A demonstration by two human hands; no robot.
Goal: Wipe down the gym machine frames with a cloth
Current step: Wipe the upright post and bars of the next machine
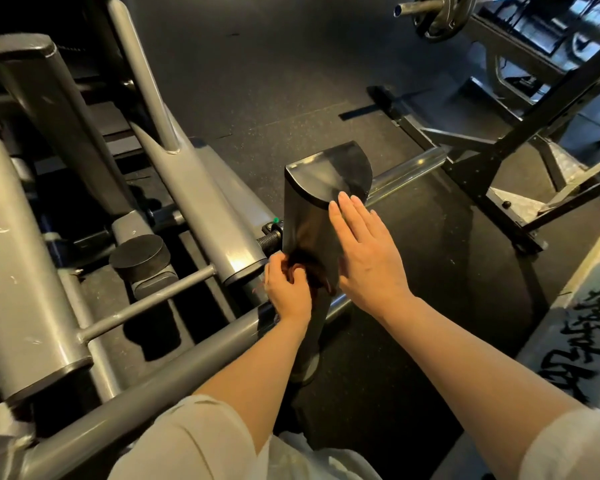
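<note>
Both hands work on the dark upright post (312, 216) of a grey gym machine. Left hand (286, 289): fingers curled round a bunched dark reddish cloth (307, 271), which is pressed against the lower left side of the post, just beside the end of a sloping grey frame tube (201, 199). Right hand (368, 251): fingers straight and together, palm laid flat on the right side of the post, fingertips reaching up to the rim of its flat half-round cap (329, 171). A shiny chrome bar (409, 171) runs out from behind the post toward the right. A threaded black knob (269, 239) sticks out of the left side of the post, just above the cloth. Left of the hands, a black rubber stop (139, 254) sits on a grey bracket, and a long grey tube (142, 386) runs diagonally under the left forearm. The floor (278, 81) is dark speckled rubber. A black rack (520, 143) stands at the upper right, with a barbell and weight plate (440, 15) resting near the top edge. Both arms show light-coloured sleeves (194, 441) pushed up past the forearm.
</note>
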